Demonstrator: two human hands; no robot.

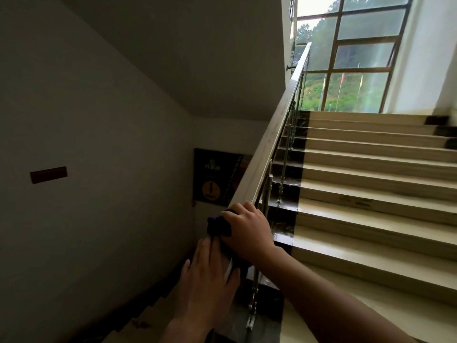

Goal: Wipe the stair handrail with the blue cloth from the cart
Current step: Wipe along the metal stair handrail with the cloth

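Observation:
A pale stair handrail (269, 142) climbs from the lower middle toward a tall window at the upper right. A dark blue cloth (217, 225) is bunched on top of the rail, mostly hidden under my right hand (247, 229), whose fingers curl over it and the rail. Just below on the rail, my left hand (206, 276) lies flat with straight fingers, its fingertips touching the cloth's lower edge. The cart is not in view.
Cream steps (371, 194) with dark edging rise to the right of the rail. Metal balusters (283, 174) and glass panels hang under the rail. A grey wall (99, 144) stands on the left with a dark poster (217, 177); a lower flight (138, 323) descends at bottom left.

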